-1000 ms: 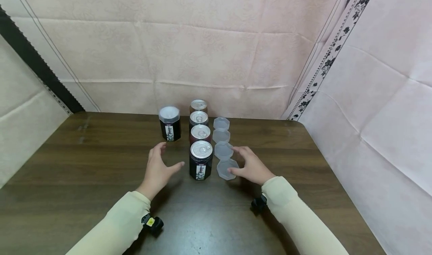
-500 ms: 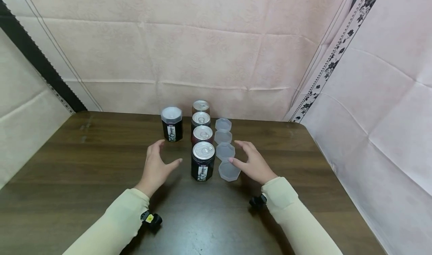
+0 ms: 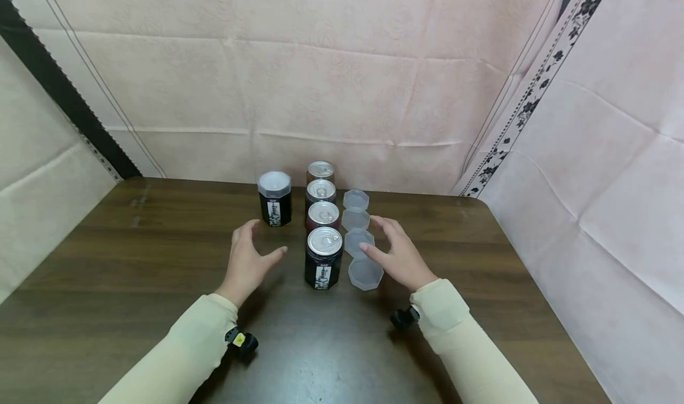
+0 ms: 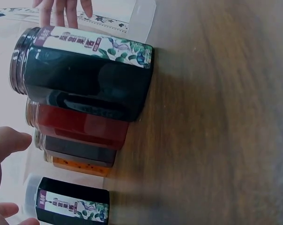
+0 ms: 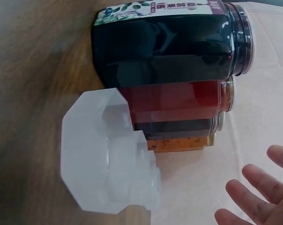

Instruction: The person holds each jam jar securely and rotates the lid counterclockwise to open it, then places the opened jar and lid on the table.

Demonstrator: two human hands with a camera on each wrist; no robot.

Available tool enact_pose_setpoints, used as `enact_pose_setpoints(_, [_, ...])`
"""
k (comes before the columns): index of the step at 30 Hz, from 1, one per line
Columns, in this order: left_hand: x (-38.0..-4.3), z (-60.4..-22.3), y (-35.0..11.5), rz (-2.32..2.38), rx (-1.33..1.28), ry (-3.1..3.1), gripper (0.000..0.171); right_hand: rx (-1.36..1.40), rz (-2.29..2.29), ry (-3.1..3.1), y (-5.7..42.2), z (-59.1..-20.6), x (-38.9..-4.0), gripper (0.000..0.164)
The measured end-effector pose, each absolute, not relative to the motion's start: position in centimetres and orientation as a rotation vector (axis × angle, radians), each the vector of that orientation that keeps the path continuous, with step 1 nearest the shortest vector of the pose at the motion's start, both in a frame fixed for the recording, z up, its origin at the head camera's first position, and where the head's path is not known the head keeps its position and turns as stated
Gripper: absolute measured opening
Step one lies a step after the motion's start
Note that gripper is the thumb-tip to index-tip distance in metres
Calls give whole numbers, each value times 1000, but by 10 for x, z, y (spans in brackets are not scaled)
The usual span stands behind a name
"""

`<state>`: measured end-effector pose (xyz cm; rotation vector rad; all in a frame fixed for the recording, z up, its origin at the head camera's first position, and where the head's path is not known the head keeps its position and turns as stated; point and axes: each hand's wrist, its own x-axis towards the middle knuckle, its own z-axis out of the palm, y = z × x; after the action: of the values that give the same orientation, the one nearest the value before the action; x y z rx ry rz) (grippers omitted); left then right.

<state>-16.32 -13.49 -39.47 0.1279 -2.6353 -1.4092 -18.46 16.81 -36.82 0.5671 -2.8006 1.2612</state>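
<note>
Several hexagonal jars with pull-ring tops stand upright in a row. The nearest is a dark jar; behind it come a red jar, a greyish dark jar and an orange jar. My left hand hovers left of the row, thumb and fingers spread, holding nothing. A dark jar with a translucent lid stands beyond its fingertips. On the row's right lie several translucent lids, the nearest lid beside the dark jar. My right hand is over their right side, fingers apart, gripping nothing.
All of it stands on a brown wooden table. A pale cloth hangs behind the table's far edge, and another patterned cloth hangs along the right.
Both hands have shifted slightly away from me, and the left also slightly outward from the jars. The head view has turned a little. Jars and lids keep their arrangement.
</note>
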Motion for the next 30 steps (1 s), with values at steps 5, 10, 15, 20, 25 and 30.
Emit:
enact_pose_setpoints(5, [-169,-395,-136,-1414,154,-2636,81,573,1255,-2790,166,-366,-187,70])
enact_pose_setpoints(10, [-176,-398,-137,-1412,174,-2620,81,589,1278,-2780,162,-361,-189,72])
enact_pose_setpoints(15, [-182,-401,-139,-1412,199,-2614,82,611,1259,-2771,157,-357,-191,72])
enact_pose_setpoints(20, [-187,-403,-140,-1415,220,-2610,82,644,1245,-2759,154,-351,-191,72])
enact_pose_setpoints(25, [-194,-404,-141,-1406,230,-2608,82,671,1227,-2761,148,-344,-191,72])
enact_pose_setpoints(30, [-202,-404,-143,-1400,225,-2602,83,686,1186,-2770,144,-336,-191,73])
